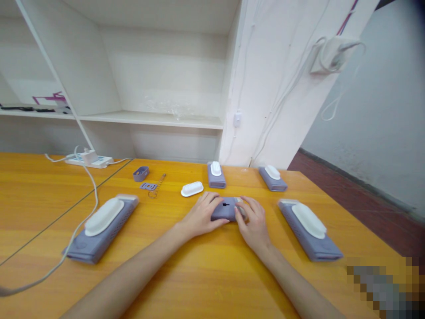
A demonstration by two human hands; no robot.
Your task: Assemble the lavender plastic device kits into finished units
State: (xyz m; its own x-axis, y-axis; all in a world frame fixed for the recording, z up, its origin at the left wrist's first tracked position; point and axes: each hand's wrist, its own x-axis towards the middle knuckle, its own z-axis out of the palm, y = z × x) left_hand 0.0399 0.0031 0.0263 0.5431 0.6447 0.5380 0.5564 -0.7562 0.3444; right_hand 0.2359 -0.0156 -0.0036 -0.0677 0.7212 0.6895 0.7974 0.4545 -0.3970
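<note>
A purple-grey rectangular case [223,214] lies level at the middle of the table, a small dark slot on its upper face and a pale band near its right end. My left hand [202,214] grips its left end, thumb along the near edge and fingers over the far side. At the right end, my right hand [255,220] holds the case between thumb and fingers. Just beyond my left hand is a loose white oval ribbed piece [192,189]. The underside of the case is hidden.
Similar cases topped with white oval pieces lie left [99,230], right [310,230] and at the back [216,179], [272,179]. A purple-grey cup-like part [141,173], flat plate [148,186] and coiled spring [160,184] sit back left. A white cable [94,188] runs from a power strip [89,159].
</note>
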